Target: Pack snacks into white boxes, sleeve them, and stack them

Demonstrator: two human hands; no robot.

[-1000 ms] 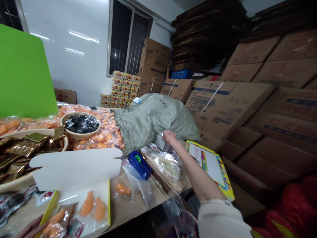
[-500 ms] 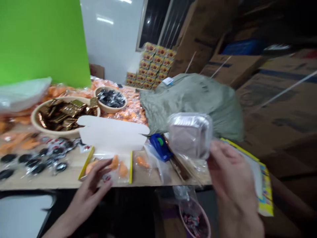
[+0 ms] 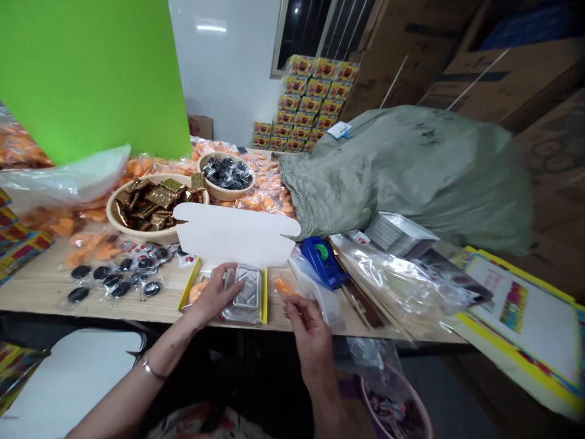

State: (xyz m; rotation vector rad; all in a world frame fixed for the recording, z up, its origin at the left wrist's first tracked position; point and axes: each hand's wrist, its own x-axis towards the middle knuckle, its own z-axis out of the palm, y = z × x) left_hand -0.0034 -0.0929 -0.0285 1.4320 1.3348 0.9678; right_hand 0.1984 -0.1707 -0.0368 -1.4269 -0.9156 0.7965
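Note:
My left hand [image 3: 214, 297] reaches over an opened yellow-edged carton [image 3: 266, 299]; its fingers and thumb are apart and rest on a silver foil tray [image 3: 248, 288] in it. The tray lies on the carton's right side, and an orange piece [image 3: 196, 292] shows at the left. The carton's white lid [image 3: 237, 235] stands up behind. Just right of the carton, my right hand [image 3: 311, 323] pinches the near end of a clear-wrapped orange piece [image 3: 284, 285] on the table. Its exact shape is partly hidden by my fingers.
Black discs [image 3: 112, 280] in clear wrap lie left. Behind are a bowl of gold-brown packets [image 3: 158, 204] and a bowl of black packets [image 3: 227, 174]. A blue tape dispenser [image 3: 324, 262], stacked foil trays [image 3: 397, 235] and a large grey-green sack [image 3: 406, 164] occupy the right.
The foil tray, held up in my right hand before, now sits in the carton. My right hand has moved left and down to the orange piece. My view has shifted.

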